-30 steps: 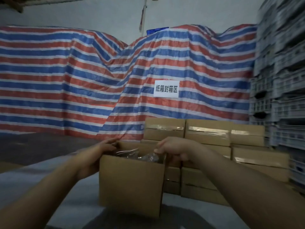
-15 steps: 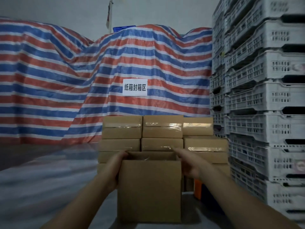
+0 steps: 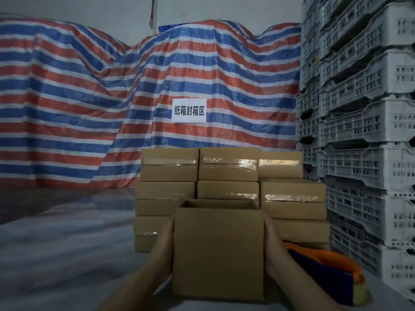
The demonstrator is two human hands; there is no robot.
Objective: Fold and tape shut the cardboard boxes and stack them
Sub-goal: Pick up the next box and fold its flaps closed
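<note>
1. An open cardboard box [image 3: 217, 252] stands upright in the near centre on a grey surface [image 3: 67, 254], its top not folded shut
2. The left hand [image 3: 164, 248] lies flat against the box's left side, palm to the cardboard; its fingers are hidden behind the box, so whether they are spread or curled cannot be told
3. The right hand [image 3: 272, 250] presses the box's right side the same way, fingers also out of sight
4. Just behind the box, further away, sits a stack of taped boxes [image 3: 226, 169], several rows high and three across
5. An orange and blue tape dispenser [image 3: 325, 272] lies near right, beside the right forearm
6. Grey plastic crates [image 3: 363, 131] tower on the right
7. A red, white and blue striped tarp [image 3: 89, 97] fills the far side, with a white sign [image 3: 189, 110] fixed to it
</note>
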